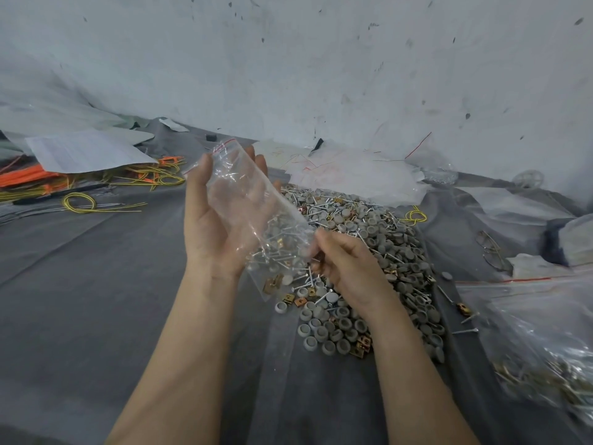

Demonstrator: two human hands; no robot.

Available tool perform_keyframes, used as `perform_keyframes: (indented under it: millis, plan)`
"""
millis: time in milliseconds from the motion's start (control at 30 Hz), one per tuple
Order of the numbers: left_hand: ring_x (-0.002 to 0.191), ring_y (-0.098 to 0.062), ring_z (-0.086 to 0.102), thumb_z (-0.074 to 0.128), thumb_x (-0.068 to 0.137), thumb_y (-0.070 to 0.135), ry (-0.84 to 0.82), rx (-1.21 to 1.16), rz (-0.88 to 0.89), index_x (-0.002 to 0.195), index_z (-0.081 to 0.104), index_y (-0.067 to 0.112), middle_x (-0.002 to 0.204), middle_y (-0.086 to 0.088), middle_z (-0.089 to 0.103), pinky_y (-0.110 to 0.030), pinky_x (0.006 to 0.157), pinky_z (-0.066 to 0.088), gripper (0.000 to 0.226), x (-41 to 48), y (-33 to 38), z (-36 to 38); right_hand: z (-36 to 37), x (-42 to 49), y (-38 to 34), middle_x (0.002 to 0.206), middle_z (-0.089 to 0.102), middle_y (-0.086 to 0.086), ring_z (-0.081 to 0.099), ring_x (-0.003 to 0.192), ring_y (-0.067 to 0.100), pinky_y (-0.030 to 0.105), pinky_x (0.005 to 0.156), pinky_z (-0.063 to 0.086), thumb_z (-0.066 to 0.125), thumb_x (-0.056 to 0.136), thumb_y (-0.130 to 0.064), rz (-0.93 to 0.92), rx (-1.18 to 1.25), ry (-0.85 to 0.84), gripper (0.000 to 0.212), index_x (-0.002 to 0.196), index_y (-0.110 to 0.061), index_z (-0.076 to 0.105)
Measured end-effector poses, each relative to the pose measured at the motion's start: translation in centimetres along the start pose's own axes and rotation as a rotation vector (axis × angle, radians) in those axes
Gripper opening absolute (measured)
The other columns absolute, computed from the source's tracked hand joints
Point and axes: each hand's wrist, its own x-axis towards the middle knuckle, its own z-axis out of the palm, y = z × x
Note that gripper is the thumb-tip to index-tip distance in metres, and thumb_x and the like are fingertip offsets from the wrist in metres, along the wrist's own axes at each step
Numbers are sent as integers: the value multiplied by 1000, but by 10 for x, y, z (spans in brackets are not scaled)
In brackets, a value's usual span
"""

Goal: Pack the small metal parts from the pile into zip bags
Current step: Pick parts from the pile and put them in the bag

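The left hand (221,220) is turned palm up, and a clear zip bag (244,194) lies along it. The fingers (256,162) of this hand are straight and a little apart behind the plastic, and the thumb stands at the bag's left edge. I cannot tell if the thumb presses on the bag. The bag is tilted: its red closing strip is at the top, far from the person, and its bottom hangs down past the wrist. Some screws, grey caps and brass-coloured clips are already inside, gathered in the lower part.

The right hand (346,264) has its fingers curled together, clamped on the lower right edge of the bag.

The pile (378,245) of small metal parts (333,335) lies on a grey cloth (96,284), just under and behind the right hand. It has round grey caps, long screws and small brass-coloured clips mixed together. A few loose screws lie on the cloth just right of it.

At the right edge, filled bags (542,354) lie in a heap. Behind the pile there is a heap of empty plastic bags (353,175) against the stained wall (288,59). To the far left lie yellow wires (80,202), orange strips (29,175) and a sheet of paper (86,152) partly over them.
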Motion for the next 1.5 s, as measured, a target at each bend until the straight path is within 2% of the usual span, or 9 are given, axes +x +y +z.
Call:
perform_keyframes:
  millis: [267, 567, 667, 767, 933, 1233, 1333, 1433, 1500]
  plan:
    - [106, -14, 53, 57, 82, 33, 89, 163, 67, 114, 54, 14, 104, -1, 61, -34, 112, 29, 37, 1, 3, 12, 4, 0, 3, 76, 63, 6, 55, 68, 12, 29, 72, 46, 48, 82, -58, 78, -63, 131, 44, 65, -25, 71]
    - [105, -12, 62, 54, 90, 29, 180, 507, 145, 123, 51, 15, 113, 0, 64, -29, 92, 48, 37, 3, -2, 23, -6, 8, 15, 66, 65, -12, 58, 58, -3, 19, 62, 51, 56, 92, -4, 141, -164, 376, 28, 89, -29, 68]
    - [117, -17, 57, 69, 81, 33, 272, 982, 194, 135, 44, 17, 128, -2, 58, -36, 102, 44, 62, 3, -3, 21, -10, 9, 19, 72, 62, -7, 56, 57, 3, 19, 54, 49, 60, 90, -6, 142, -115, 487, 22, 98, -26, 64]
    - [107, -10, 50, 73, 80, 39, 291, 1670, 310, 134, 42, 25, 115, 13, 50, -27, 89, 41, 64, 4, -7, 13, -12, 10, 17, 79, 63, -1, 58, 65, 9, 19, 58, 48, 63, 88, -8, 75, -42, 593, 14, 93, -21, 65]
    - [115, -19, 52, 75, 78, 37, 95, 2067, 205, 141, 36, 18, 130, 0, 55, -38, 99, 43, 76, 1, -33, -13, -7, 6, 8, 87, 67, -1, 62, 75, 6, 17, 68, 49, 68, 86, -13, -10, -33, 616, 13, 90, -23, 62]
    - [122, -23, 47, 72, 79, 24, 37, 2083, 244, 142, 37, 13, 132, -5, 53, -40, 103, 36, 73, -9, -63, -50, 4, 4, 0, 85, 69, -15, 62, 77, -13, -1, 64, 41, 58, 92, -12, -60, -300, 309, 16, 90, -28, 61]
    - [124, -22, 46, 74, 80, 27, 97, 2042, 277, 142, 38, 13, 136, -4, 51, -38, 105, 35, 73, -12, -67, -57, -3, 3, 2, 92, 70, -13, 62, 80, -10, -1, 66, 40, 53, 95, -12, -56, -422, 468, 16, 95, -24, 62]
    - [128, -21, 43, 74, 81, 32, 162, 1997, 251, 143, 36, 15, 139, -2, 49, -39, 109, 35, 75, -14, -67, -64, -14, 1, 5, 100, 69, -1, 60, 89, 7, 14, 76, 45, 56, 93, -17, 26, -732, 642, 15, 102, -16, 68]
    - [130, -20, 41, 73, 81, 32, 177, 1995, 238, 143, 35, 17, 142, -1, 46, -41, 110, 34, 75, -15, -65, -67, -15, 1, 11, 109, 65, 2, 56, 105, 21, 33, 91, 46, 60, 91, -29, 141, -998, 552, 20, 105, -20, 69]
